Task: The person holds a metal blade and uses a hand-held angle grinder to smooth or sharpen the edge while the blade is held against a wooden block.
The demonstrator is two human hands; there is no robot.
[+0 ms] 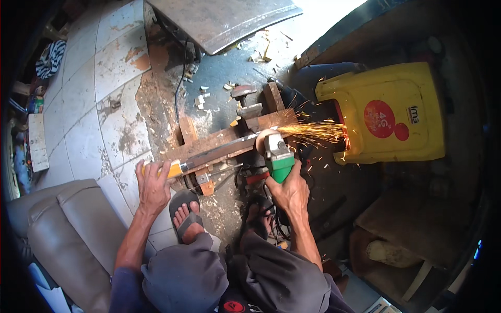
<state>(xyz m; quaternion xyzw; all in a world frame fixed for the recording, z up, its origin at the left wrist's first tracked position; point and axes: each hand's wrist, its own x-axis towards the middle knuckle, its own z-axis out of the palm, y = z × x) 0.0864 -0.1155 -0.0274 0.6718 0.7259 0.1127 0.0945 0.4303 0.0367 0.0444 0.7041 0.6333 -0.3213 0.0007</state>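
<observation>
Right hand (290, 189) grips green angle grinder (277, 156); disc hidden by sparks (318, 130). Left hand (152, 182) clasps long steel blade's (219, 150) yellow handle (174, 169), mostly covered.

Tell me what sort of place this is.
Probably a makeshift home workshop: an angle grinder throws sparks off a long blade braced on a rough wooden block, over a cracked tile floor.
</observation>
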